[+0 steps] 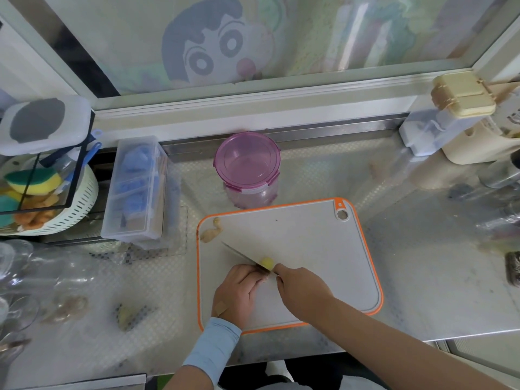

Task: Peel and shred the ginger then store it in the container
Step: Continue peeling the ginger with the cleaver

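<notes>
At lower centre, the left hand (239, 291) curls down onto the peeled ginger (266, 262) on the cutting board (309, 243) while the right hand (301, 288) grips the knife (242, 256); thin, even slices, fingertips tucked back, should shred best.

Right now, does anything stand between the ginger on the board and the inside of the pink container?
Yes. The lid sits on the pink container, closing its mouth. The counter between the cutting board and the container shows nothing else in the path of the ginger.
</notes>
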Tool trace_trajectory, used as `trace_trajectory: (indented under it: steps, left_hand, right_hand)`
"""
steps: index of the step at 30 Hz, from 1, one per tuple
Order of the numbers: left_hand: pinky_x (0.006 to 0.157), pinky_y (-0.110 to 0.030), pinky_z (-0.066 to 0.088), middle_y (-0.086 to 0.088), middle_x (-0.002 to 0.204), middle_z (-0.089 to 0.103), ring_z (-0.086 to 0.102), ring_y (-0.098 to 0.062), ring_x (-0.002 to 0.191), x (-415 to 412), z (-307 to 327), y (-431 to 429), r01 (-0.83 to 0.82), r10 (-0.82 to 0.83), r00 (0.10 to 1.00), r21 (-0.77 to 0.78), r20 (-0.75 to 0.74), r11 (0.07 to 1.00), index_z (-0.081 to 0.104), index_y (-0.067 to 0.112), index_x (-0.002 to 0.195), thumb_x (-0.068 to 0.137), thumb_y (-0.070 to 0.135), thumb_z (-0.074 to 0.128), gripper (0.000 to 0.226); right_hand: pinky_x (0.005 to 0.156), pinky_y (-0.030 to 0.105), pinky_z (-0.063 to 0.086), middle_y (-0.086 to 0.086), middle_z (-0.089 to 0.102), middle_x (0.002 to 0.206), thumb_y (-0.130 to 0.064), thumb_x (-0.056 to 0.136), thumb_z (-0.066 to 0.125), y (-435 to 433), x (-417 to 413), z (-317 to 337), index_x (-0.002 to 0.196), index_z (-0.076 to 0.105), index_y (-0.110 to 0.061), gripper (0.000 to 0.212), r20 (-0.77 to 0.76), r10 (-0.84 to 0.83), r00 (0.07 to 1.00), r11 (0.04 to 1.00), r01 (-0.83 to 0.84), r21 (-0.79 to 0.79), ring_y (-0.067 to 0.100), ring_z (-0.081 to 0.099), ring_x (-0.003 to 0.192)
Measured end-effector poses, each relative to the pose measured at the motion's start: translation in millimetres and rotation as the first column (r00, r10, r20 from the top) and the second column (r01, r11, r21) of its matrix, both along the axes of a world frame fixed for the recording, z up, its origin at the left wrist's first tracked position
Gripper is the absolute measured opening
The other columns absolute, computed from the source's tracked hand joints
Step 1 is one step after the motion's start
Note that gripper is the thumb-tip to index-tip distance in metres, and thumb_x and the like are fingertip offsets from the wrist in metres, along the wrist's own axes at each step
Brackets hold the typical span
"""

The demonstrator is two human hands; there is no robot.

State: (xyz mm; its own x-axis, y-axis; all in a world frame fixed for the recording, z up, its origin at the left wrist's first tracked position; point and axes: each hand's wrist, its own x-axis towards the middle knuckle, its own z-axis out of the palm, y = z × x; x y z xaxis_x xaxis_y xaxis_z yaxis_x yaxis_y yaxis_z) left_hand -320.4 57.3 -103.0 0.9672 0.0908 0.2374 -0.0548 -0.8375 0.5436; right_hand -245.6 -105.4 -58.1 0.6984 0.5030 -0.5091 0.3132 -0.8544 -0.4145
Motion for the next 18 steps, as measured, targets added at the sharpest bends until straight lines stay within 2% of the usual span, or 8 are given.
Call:
trace_trajectory:
  steps: [5,8,12,14,18]
  left_hand:
    - [0.08,-0.026,0.051,0.001,0.1,0.066,0.058,-0.018,0.098,0.5,-5.1,-0.9,0.031,-0.031,1.0,0.031,-0.002,0.999,0.075,0.013,0.095,0.091,0.021,0.055,0.021]
    - [0.077,-0.023,0.051,0.001,0.1,0.066,0.057,-0.017,0.098,-0.6,-4.6,-0.8,0.027,-0.027,1.0,0.039,0.004,0.999,0.075,0.014,0.095,0.09,0.02,0.054,0.022]
    - [0.073,-0.025,0.053,0.0,0.097,0.067,0.057,-0.016,0.096,-2.1,-3.9,-1.7,-0.017,0.017,1.0,0.05,0.001,0.999,0.075,0.014,0.092,0.091,0.024,0.053,0.024]
    - [0.074,-0.023,0.052,-0.001,0.096,0.068,0.057,-0.016,0.096,-1.4,-3.2,-2.0,-0.031,0.03,0.999,0.048,0.028,0.998,0.076,0.013,0.09,0.091,0.025,0.053,0.025]
    - [0.079,-0.017,0.043,-0.003,0.093,0.069,0.056,-0.017,0.095,-1.0,-1.4,-2.8,-0.042,0.037,0.996,0.058,0.079,0.997,0.076,0.012,0.087,0.089,0.022,0.054,0.024]
  right_hand:
    - [0.052,0.031,0.034,-0.004,0.043,0.066,-0.032,0.106,0.027,-1.8,4.4,-0.2,0.123,0.047,-0.025,0.026,0.009,0.006,1.0,1.0,-0.006,0.017,0.023,0.05,0.064]
    - [0.051,0.03,0.032,-0.004,0.044,0.067,-0.031,0.106,0.028,-2.1,6.5,0.7,0.119,0.049,-0.023,0.026,-0.001,0.012,1.0,1.0,-0.012,0.024,0.023,0.052,0.067]
    - [0.061,0.034,0.047,0.0,0.056,0.075,-0.032,0.106,0.028,-6.5,3.7,8.4,0.127,0.05,-0.029,0.03,0.01,0.024,1.0,0.999,-0.024,0.029,0.024,0.056,0.069]
    - [0.065,0.036,0.049,0.003,0.061,0.079,-0.032,0.105,0.029,-10.8,-1.7,14.8,0.133,0.047,-0.034,0.033,0.028,0.028,0.999,0.999,-0.029,0.038,0.026,0.057,0.072]
    - [0.066,0.038,0.051,0.002,0.064,0.08,-0.031,0.105,0.03,-21.8,-13.7,23.3,0.132,0.046,-0.035,0.032,0.049,0.025,0.998,0.999,-0.027,0.033,0.028,0.06,0.074]
